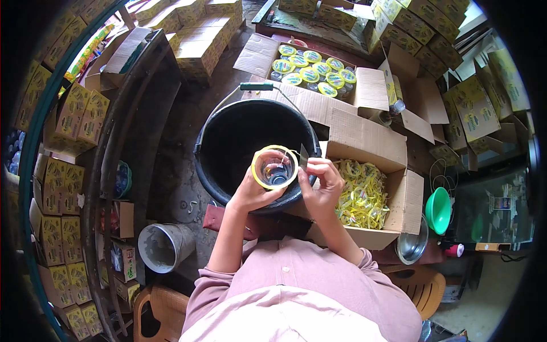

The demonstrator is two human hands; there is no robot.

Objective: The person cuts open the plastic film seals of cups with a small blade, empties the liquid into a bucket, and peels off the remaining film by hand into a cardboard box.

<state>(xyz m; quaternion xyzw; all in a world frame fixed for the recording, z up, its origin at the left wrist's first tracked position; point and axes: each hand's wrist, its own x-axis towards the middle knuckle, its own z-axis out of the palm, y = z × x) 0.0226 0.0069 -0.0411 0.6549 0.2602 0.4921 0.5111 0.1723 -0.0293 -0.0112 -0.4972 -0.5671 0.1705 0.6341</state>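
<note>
Your left hand is part-closed around the cup, above the bucket. Your right hand pinches a thin plate, thumb to fingertips, beside the cup's rim. Hazards: a slack left grip could drop the cup; a slipping plate edge could nick fingers. The box limits rightward movement; room lies forward-left, over the bucket's mouth.

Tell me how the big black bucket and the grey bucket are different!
The black bucket looks bigger, and the grey bucket looks smaller. The black bucket has a handle with a green grip; I can't see a green grip on the grey bucket. The black bucket is under the cup, while the grey bucket is off to the left. Both are round with open tops.
</note>
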